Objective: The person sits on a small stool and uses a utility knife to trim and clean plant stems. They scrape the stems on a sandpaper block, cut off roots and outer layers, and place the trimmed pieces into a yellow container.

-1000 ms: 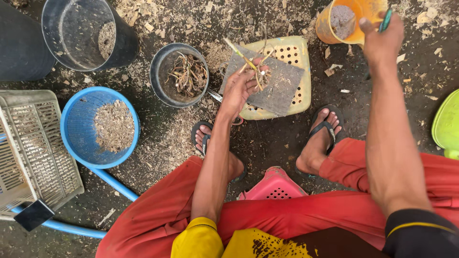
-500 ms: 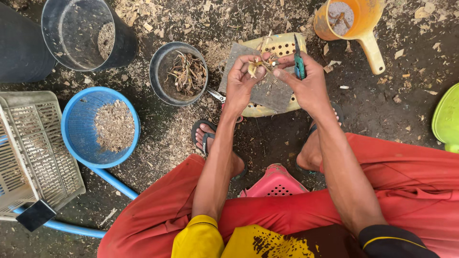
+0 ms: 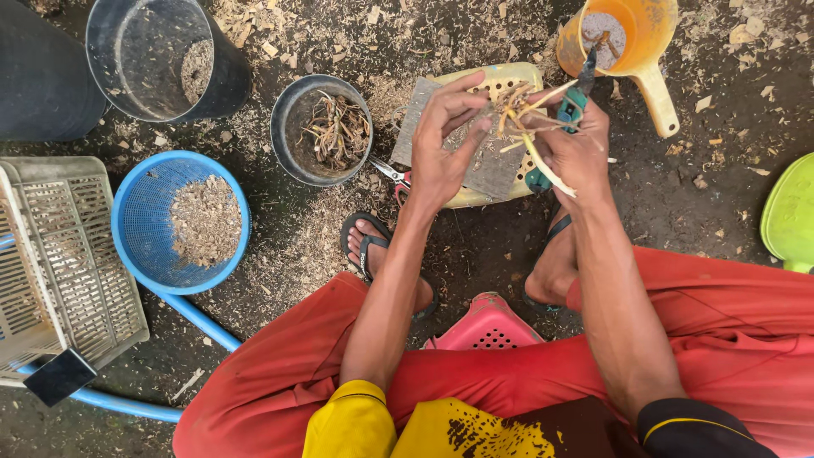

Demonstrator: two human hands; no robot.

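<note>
Both hands on root bundle, over yellow basket point(image 3: 530, 80).
My left hand point(image 3: 445, 140) pinches the pale roots point(image 3: 524, 119); my right hand point(image 3: 577, 148) grips teal pruners point(image 3: 572, 106) alongside them.

Person in red trousers, yellow top and sandals.
The trousers point(image 3: 729, 339) are loose and orange-red, falling in wide folds over both legs. The top point(image 3: 441, 428) is yellow with a dark speckled print; its short sleeves point(image 3: 691, 424) are dark with a thin yellow band. Both forearms are bare. Dark thong sandals point(image 3: 366, 242) sit on the feet, straps between the toes.
</note>
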